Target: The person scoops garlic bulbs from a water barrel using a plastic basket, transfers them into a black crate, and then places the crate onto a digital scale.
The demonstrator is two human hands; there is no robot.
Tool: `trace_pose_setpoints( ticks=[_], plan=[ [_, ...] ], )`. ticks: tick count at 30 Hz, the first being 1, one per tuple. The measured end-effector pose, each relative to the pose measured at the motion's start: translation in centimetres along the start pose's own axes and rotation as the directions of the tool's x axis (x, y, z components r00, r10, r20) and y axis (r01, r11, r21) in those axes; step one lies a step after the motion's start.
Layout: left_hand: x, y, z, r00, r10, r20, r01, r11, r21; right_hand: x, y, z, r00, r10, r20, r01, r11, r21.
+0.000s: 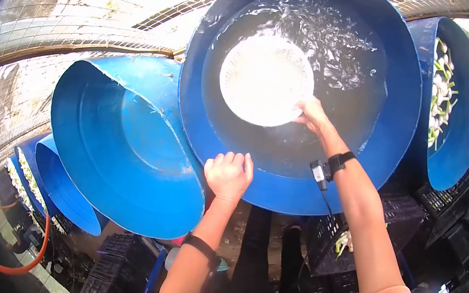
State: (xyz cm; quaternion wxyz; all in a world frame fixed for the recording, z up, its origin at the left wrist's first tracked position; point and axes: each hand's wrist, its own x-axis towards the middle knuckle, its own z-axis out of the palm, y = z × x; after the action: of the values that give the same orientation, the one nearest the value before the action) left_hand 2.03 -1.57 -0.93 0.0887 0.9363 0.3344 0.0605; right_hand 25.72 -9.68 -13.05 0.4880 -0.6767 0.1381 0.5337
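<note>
In the head view, a white perforated colander (267,78) sits in the water of a large round blue tub (300,194), its inside washed out by glare. My right hand (312,114) is closed on the colander's near right edge. My left hand (228,174) lies over the tub's near left rim with its fingers curled, fingertips hidden. Beyond the colander, the water (346,48) is rippled and glints brightly.
To the left an open blue barrel (133,131) lies tilted against the tub. On the right, another blue barrel (461,113) holds white-and-green plant pieces (441,92). Black crates (113,268) stand below, with wire mesh (91,10) behind. An orange hose (26,264) curves at lower left.
</note>
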Motion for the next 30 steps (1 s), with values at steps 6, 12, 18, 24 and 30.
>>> trace_pose_setpoints(
  ticks=[6, 12, 18, 24, 30],
  plan=[
    [-0.3, -0.1, 0.2, 1.0, -0.01, -0.018, 0.01, 1.0, 0.018, -5.4, -2.0, -7.6, 1.0, 0.013, 0.024, -0.013, 1.0, -0.02],
    [-0.3, 0.0, 0.0, 1.0, -0.023, -0.018, 0.023, 0.999, 0.042, -12.2, -5.6, -12.9, 0.985, -0.115, -0.127, 0.083, 0.97, -0.23],
    [0.3, 0.9, -1.3, 0.999, -0.049, 0.013, 0.049, 0.999, -0.023, -19.3, -4.5, -15.0, 0.982, -0.092, -0.163, 0.046, 0.963, -0.264],
    [2.7, 10.0, -3.0, 0.961, 0.275, 0.043, -0.239, 0.893, -0.381, -25.0, -2.4, -12.7, 0.998, -0.014, -0.069, 0.001, 0.983, -0.185],
    [0.8, 10.9, 0.2, 0.806, 0.263, 0.531, -0.18, 0.962, -0.204, -28.3, -0.9, -11.3, 1.0, 0.026, -0.013, -0.029, 0.972, -0.233]
  ],
)
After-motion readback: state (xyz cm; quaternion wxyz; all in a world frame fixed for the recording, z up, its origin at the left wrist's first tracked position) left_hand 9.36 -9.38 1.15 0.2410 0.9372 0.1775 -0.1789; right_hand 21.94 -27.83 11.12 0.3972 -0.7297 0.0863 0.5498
